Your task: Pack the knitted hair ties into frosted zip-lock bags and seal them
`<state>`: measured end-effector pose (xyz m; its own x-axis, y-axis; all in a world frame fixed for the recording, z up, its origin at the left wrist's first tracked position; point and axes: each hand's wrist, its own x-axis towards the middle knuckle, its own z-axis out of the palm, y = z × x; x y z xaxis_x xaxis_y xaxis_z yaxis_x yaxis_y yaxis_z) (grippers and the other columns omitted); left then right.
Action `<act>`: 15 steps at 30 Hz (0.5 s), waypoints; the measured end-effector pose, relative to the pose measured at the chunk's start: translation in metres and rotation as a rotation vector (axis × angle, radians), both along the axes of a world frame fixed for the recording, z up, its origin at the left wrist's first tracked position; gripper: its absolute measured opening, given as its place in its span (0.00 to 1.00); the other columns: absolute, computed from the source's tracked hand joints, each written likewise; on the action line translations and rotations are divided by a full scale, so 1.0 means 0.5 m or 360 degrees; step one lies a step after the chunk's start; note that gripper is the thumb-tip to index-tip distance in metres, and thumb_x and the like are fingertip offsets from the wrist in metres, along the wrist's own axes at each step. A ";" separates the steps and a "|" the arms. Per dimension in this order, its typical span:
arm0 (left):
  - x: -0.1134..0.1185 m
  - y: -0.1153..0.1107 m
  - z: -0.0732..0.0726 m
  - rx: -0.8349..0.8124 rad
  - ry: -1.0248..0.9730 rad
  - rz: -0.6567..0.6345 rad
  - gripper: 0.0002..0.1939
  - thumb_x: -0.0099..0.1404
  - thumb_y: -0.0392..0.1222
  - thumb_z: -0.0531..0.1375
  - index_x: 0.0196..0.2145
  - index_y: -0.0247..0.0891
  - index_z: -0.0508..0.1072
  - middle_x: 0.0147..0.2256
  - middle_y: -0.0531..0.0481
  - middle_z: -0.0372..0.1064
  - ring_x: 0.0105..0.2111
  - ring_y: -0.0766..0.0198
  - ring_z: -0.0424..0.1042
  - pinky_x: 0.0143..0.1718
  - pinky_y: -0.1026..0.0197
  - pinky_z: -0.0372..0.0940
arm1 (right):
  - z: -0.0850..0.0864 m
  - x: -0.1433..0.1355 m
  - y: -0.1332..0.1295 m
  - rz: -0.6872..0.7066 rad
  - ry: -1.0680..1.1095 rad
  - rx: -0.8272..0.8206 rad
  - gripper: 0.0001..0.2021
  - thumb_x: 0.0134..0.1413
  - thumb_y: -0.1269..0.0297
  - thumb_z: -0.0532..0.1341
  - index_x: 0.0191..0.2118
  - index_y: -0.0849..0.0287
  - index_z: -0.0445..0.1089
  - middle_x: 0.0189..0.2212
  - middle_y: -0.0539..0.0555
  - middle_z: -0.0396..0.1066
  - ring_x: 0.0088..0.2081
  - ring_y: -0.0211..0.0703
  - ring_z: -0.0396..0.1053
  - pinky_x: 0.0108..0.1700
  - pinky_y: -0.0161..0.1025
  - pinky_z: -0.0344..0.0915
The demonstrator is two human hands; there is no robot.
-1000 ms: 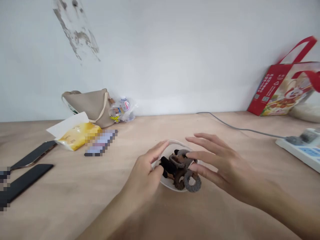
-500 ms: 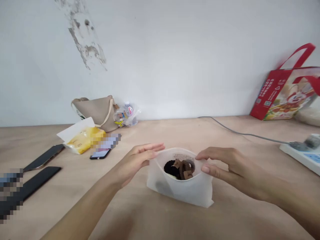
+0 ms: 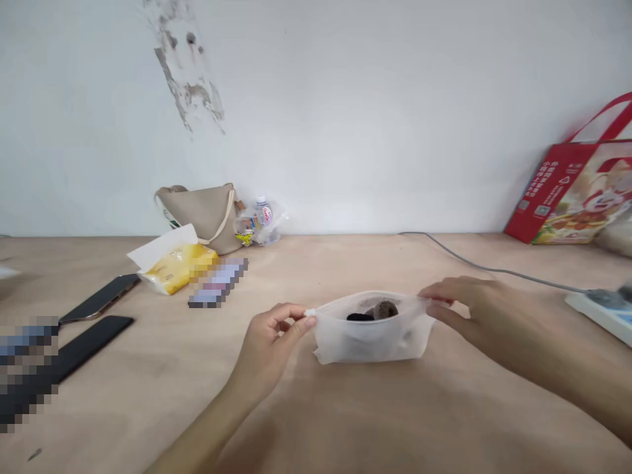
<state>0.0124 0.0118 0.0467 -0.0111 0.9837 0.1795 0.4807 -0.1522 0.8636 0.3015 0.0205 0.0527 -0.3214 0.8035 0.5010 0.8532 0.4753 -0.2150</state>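
A frosted translucent bag [image 3: 370, 342] stands on the table with its mouth partly parted. Inside it show a black item [image 3: 360, 317] and a brown ring-like item [image 3: 385, 309]. My left hand [image 3: 276, 336] pinches the bag's upper left corner at a small white slider [image 3: 310, 313] between thumb and fingers. At the upper right corner, the thumb and fingers of my right hand [image 3: 464, 306] close on the bag's edge.
Phones [image 3: 101, 297] and a black slab [image 3: 93, 345] lie on the left, near a yellow tissue pack [image 3: 182, 266]. Behind are a beige bag [image 3: 202, 214] and a bottle in plastic [image 3: 263, 214]. A red bag [image 3: 557, 191], cable [image 3: 474, 264] and power strip [image 3: 600, 322] are right.
Both hands have taken hold of the bag's top corners. Its mouth has been drawn wider and narrower front to back, hiding more of the contents. The view has shifted slightly.
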 end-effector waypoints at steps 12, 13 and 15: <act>-0.014 -0.027 0.006 0.0569 0.0247 -0.0111 0.07 0.59 0.38 0.59 0.25 0.40 0.75 0.28 0.52 0.71 0.30 0.65 0.69 0.30 0.64 0.62 | 0.031 -0.231 -0.020 0.0409 -0.0430 0.0464 0.10 0.49 0.80 0.55 0.31 0.59 0.70 0.31 0.51 0.74 0.34 0.45 0.70 0.51 0.50 0.55; -0.019 -0.022 0.005 0.0595 0.0239 -0.0078 0.07 0.59 0.39 0.60 0.24 0.40 0.75 0.28 0.52 0.71 0.30 0.65 0.69 0.29 0.64 0.62 | 0.027 -0.206 -0.017 0.0361 -0.0467 0.0479 0.11 0.48 0.81 0.54 0.31 0.60 0.70 0.31 0.51 0.74 0.33 0.45 0.70 0.52 0.50 0.55; -0.028 -0.007 0.003 0.0640 0.0218 0.0012 0.07 0.58 0.39 0.60 0.23 0.39 0.75 0.27 0.52 0.71 0.29 0.65 0.69 0.29 0.64 0.63 | 0.018 -0.142 -0.015 0.0230 -0.0512 0.0501 0.14 0.49 0.82 0.51 0.32 0.59 0.69 0.34 0.51 0.74 0.35 0.45 0.71 0.53 0.51 0.54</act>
<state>-0.0013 0.0082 0.0481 0.0324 0.8349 0.5494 0.5892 -0.4599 0.6643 0.2304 0.0131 0.0619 -0.5973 0.5644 0.5699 0.7734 0.5936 0.2227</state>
